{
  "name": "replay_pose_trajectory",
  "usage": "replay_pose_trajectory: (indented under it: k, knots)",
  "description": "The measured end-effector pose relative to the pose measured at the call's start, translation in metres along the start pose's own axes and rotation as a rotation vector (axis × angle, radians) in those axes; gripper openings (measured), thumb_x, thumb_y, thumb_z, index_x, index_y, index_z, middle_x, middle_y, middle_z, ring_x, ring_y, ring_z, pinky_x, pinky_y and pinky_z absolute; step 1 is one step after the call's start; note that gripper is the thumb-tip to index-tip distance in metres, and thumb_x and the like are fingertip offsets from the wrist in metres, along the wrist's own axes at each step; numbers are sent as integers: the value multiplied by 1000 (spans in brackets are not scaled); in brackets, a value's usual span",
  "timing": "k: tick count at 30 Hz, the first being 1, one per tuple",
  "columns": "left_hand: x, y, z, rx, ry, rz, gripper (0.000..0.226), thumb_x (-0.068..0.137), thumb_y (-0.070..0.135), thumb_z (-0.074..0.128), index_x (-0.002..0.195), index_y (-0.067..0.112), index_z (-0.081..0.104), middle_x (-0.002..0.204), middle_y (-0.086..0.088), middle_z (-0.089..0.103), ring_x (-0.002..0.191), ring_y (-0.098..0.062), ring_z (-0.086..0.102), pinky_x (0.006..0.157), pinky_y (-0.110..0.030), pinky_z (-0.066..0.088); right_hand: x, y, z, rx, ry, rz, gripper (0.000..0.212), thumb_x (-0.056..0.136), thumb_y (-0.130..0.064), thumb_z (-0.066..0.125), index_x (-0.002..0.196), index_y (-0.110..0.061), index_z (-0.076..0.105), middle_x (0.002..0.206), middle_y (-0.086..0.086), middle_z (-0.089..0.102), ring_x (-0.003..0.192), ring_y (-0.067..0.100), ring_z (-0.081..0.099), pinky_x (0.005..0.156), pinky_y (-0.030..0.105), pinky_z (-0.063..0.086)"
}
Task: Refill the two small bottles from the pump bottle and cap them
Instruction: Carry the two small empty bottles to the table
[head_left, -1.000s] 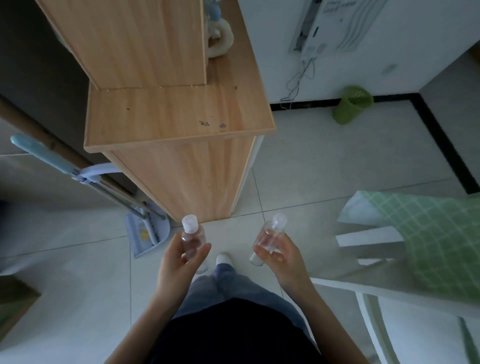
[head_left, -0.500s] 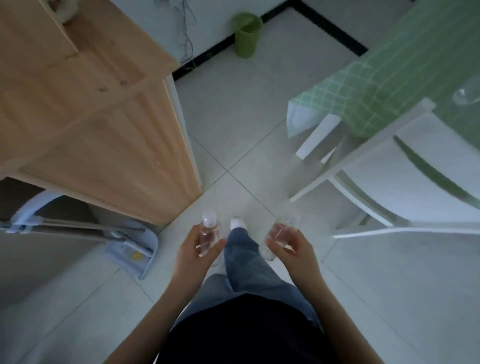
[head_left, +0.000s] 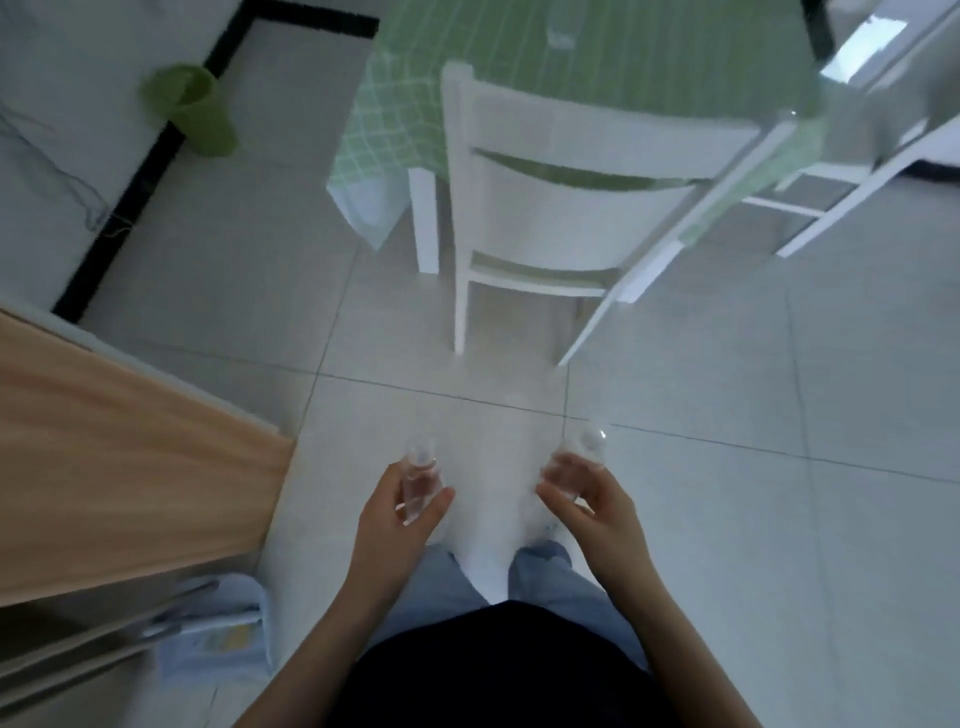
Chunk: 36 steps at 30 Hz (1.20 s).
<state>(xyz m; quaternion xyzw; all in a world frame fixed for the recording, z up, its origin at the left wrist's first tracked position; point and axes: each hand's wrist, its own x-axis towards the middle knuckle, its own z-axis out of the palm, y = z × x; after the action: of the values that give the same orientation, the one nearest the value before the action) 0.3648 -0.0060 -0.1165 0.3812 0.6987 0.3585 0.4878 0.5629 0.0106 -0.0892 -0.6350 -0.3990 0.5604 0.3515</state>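
A person stands on a pale tiled floor (head_left: 779, 519), seen from above, and the whole view is smeared by motion. At far left is the slanting side of a light wooden cabinet (head_left: 104, 467), with a blurred pale blue cleaning tool (head_left: 218, 639) on the floor below it. Further back, a green waste bin (head_left: 195, 111) stands by the wall. The left hand (head_left: 395, 519) is held out at waist height, its grip closed around a small clear bottle (head_left: 420, 478), thumb on one side, fingers behind, the bottle roughly upright. Just across from it, apart, the right hand (head_left: 597, 512) has its grip wrapped around a second small clear bottle (head_left: 582, 457), tilted away. Whether either is capped cannot be told. Beyond the hands a white chair (head_left: 571, 208) is pushed up to a table with a green checked tablecloth (head_left: 395, 104).
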Motion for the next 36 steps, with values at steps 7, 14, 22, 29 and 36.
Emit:
replay_pose_trajectory:
  k: [7,14,22,29,36]
  knots:
    - [-6,26,108,29,-163,44,24,82,13,69,93,32,59,93,12,65,78,15,60,65,-5,47,-11,23,-120,80,148,24,27,85,5,69,93,-21,63,90,0,68,69,-11,62,64,3,46]
    - [-11,57,220,75,-240,95,23,82,14,68,93,33,59,91,11,65,77,14,61,62,-1,44,0,40,-235,110,269,50,24,86,-2,71,95,-23,63,94,-4,68,72,-16,61,63,0,44]
    - [13,105,314,132,-352,120,19,83,15,68,93,28,59,90,6,66,73,13,60,60,-2,45,25,46,-318,199,429,84,24,86,-5,71,96,-26,64,94,-5,71,77,-13,64,66,0,45]
    - [71,146,411,218,-505,128,18,82,19,69,91,29,58,89,6,65,80,-4,62,61,-9,46,88,35,-381,244,544,110,26,86,-6,72,98,-28,63,95,-8,71,77,-14,64,64,0,45]
    - [150,218,520,222,-589,142,18,81,17,70,91,28,60,85,8,66,78,-4,61,68,-16,43,171,4,-466,276,660,128,24,87,-8,71,100,-26,64,96,-5,72,78,-13,64,65,1,46]
